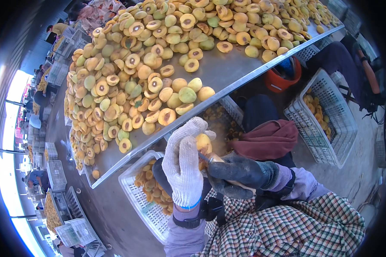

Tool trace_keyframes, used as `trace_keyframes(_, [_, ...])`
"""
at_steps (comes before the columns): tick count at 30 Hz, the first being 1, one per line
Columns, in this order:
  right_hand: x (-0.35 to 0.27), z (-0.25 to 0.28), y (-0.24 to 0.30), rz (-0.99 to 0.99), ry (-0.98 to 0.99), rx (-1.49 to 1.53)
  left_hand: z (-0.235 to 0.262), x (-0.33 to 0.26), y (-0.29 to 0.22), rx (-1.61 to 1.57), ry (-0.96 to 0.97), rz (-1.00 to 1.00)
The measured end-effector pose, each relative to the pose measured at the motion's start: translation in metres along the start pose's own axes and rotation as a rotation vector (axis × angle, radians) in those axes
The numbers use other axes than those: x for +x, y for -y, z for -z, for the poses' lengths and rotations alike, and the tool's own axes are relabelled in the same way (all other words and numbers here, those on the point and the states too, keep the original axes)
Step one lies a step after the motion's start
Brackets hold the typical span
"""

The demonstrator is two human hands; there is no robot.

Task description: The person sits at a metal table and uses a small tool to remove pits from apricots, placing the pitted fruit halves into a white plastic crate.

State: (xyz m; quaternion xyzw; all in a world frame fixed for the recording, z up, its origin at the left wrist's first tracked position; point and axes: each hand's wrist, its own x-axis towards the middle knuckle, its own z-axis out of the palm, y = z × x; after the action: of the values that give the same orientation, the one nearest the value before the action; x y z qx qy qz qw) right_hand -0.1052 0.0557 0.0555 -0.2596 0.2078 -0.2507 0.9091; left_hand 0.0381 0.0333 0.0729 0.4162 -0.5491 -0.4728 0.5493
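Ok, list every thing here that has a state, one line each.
Left hand in white knit glove: closed around a yellow fruit.
Right hand in dark glove: gripping a small knife, blade at the fruit.
Yellow fruit halves on metal table: cut open, pitted.
White plastic crate: partly filled.

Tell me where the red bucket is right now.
Head view, upper right: the red bucket sits on the floor under the metal table's edge, left of a white crate.
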Motion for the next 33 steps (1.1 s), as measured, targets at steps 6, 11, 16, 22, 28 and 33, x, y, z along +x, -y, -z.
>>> trace_keyframes(6, [-0.004,0.017,-0.009,-0.028,0.186,0.369,0.002,0.011,0.006,0.58,0.131,-0.636])
trace_keyframes(11, [-0.005,0.014,-0.004,-0.031,0.23,0.653,-0.01,0.01,-0.003,0.086,0.115,0.026])
trace_keyframes(16, [-0.015,0.001,0.0,-0.033,0.015,0.622,-0.002,0.02,0.006,0.383,0.266,-0.52])
trace_keyframes(22, [-0.014,0.013,-0.018,-0.058,0.372,0.785,-0.001,0.015,-0.006,-0.292,0.413,0.126])
trace_keyframes(28, [-0.017,0.009,-0.025,-0.017,0.458,0.882,-0.001,0.02,0.005,-0.104,0.509,-0.167])
trace_keyframes(33, [-0.022,0.0,-0.025,-0.024,0.458,0.926,-0.011,0.007,-0.006,-0.396,0.407,0.106])
